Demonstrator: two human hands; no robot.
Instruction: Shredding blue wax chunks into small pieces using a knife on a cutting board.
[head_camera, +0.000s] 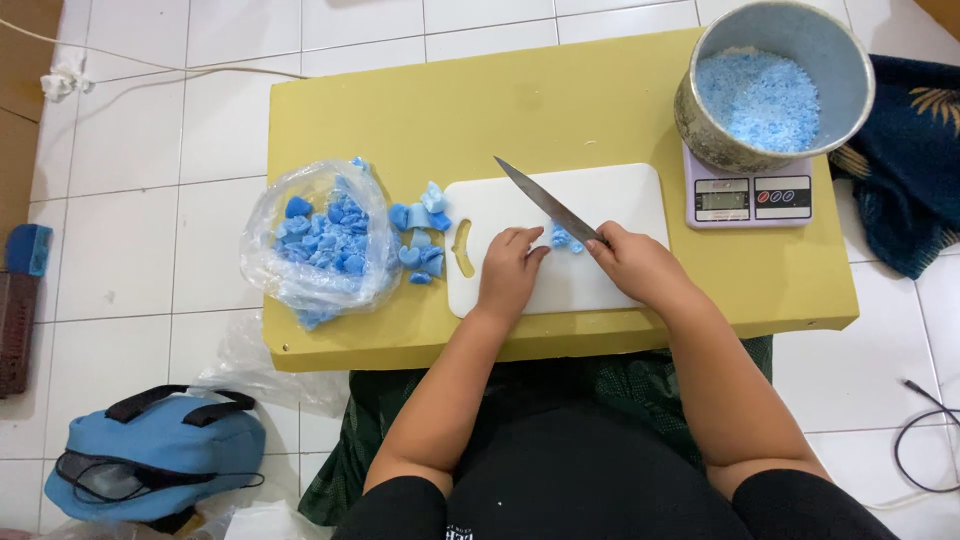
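Both hands are working on the white cutting board (600, 205), which is lying on the yellow surface (420, 110). We are noting the left hand (508, 270) resting with curled fingers on the board, fingertips pinning the small blue pieces (565, 238) from the left; it is not closed around anything. The right hand (640, 265) is gripping the handle of the knife (545, 200), the blade angling up and to the left, just above the pieces.

We are judging the blue chunks to be light and waxy, firm enough to keep an edge yet soft enough to slice, and probably slippery once cut; holding them from the side, clear of the blade, is looking sensible.

Going left to right: a clear plastic bag (320, 240) is lying open, holding many blue chunks. Just beside it, a loose heap of blue chunks (420, 235) is sitting at the board's left edge. At the far right, a metal pot (775, 80) is standing on a small digital scale (750, 195), partly filled with fine pale-blue granules (760, 100).
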